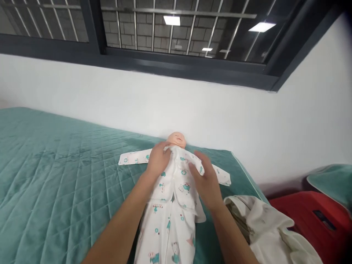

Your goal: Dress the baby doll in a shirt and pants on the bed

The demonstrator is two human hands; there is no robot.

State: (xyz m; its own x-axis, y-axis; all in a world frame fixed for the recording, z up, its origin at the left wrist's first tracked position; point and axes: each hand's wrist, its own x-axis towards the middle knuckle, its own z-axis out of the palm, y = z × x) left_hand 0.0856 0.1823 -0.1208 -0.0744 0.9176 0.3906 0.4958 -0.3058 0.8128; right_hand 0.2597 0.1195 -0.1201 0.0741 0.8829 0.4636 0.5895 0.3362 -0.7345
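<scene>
Nearest the person's body, printed trousers (pixel 165 234) lie below both hands. Left of the left hand (pixel 160 156) a sleeve (pixel 134 158) stretches flat; that hand curls loosely near the collar, and I can't tell whether it pinches cloth. Between the hands, the doll (pixel 176 139) lies face up in a printed jacket (pixel 173 179), presumably keeping its front reachable. The right hand (pixel 202 168), thumb and fingers parted, seems to grip nothing; right of it lies crumpled pale cloth (pixel 264 227).
</scene>
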